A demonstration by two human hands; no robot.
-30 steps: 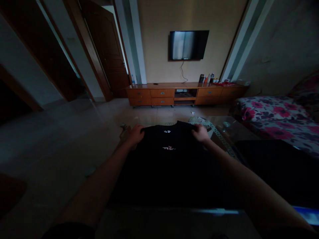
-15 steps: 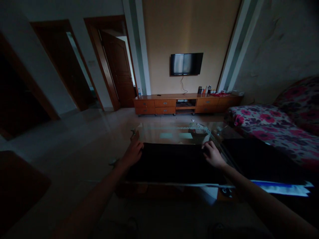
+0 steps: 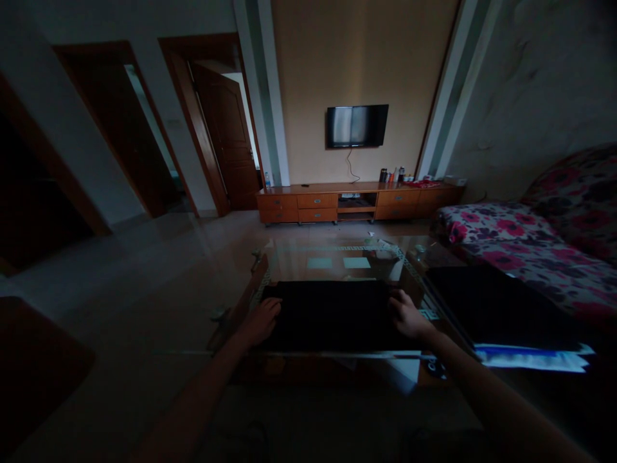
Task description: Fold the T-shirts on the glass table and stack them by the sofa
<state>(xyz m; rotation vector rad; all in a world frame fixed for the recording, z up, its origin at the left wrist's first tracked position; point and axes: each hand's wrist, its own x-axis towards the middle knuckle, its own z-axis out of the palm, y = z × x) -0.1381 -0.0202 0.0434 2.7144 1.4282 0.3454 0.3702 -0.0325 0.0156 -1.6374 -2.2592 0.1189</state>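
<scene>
A folded black cloth lies across the near part of a glass table. My left hand rests on the cloth's left side, its fingers stretched onto the fabric. On the right side, my right hand touches the cloth with bent, slightly parted fingers. The room is dim and the cloth very dark, so folds and fingertips are hard to make out. Right of the table lies a second dark pile of cloth, with white and blue layers showing at its near edge.
A floral sofa stands at the right. Beyond the table, a low wooden cabinet carries several bottles and small items under a wall television. A brown piece of furniture sits at the left.
Both hands have come back from the far corners of the black cloth toward me, and the far corners now show beyond them. The cloth lies flat. My view has shifted slightly.
</scene>
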